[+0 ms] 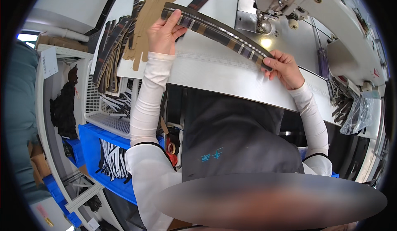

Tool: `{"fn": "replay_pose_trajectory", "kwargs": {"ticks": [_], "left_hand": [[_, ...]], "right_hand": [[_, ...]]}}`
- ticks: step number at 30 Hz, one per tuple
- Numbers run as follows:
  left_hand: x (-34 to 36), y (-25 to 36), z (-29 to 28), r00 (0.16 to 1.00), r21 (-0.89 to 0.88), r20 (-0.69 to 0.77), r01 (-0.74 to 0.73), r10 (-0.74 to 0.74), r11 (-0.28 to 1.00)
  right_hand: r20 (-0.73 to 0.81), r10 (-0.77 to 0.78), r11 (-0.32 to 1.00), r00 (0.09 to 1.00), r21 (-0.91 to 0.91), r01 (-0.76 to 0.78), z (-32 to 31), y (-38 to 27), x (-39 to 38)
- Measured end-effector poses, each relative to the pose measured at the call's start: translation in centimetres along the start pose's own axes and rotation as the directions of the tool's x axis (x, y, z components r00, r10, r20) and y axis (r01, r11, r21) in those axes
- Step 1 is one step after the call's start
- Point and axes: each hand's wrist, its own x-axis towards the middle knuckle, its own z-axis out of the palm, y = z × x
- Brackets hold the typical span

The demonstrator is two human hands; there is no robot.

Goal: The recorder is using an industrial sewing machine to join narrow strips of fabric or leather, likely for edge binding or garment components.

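A long dark plaid fabric strip with a silver zipper (223,35) is stretched between my two hands above the white sewing table (198,71). Its upper left end is pinched between thumb and fingers of my left hand (163,33). My right hand (285,68) grips the lower right end, thumb on top. The strip slants down from left to right, zipper side facing up. Just beyond it stands the sewing machine (322,20), its lamp lighting the metal plate near the needle.
Left of my left hand lie a stack of tan strips (144,24) and a bundle of plaid strips (111,49) hanging over the edge. A white basket (93,94) and a blue bin (89,142) with striped pieces stand below. Plastic wrap (359,113) hangs at the right.
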Motion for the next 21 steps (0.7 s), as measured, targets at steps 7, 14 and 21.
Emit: {"fn": "replay_pose_trajectory", "kwargs": {"ticks": [7,14,21], "left_hand": [[-4.3,-0.5,1.9,0.988,0.216,0.03,0.141,-0.151,0.966],[-17.3,-6.1,6.2,0.732,0.225,0.333,0.55,-0.594,0.804],[-19.1,-10.4,8.1,0.706,0.218,0.384,0.557,-0.595,0.802]], "right_hand": [[-0.278,-0.159,0.982,0.947,0.055,0.181,-5.5,0.1,0.2],[-0.347,-0.234,0.962,0.908,-0.216,0.165,-9.1,-1.7,2.8],[-0.392,-0.248,0.961,0.886,-0.219,0.172,-9.7,-1.2,4.6]]}}
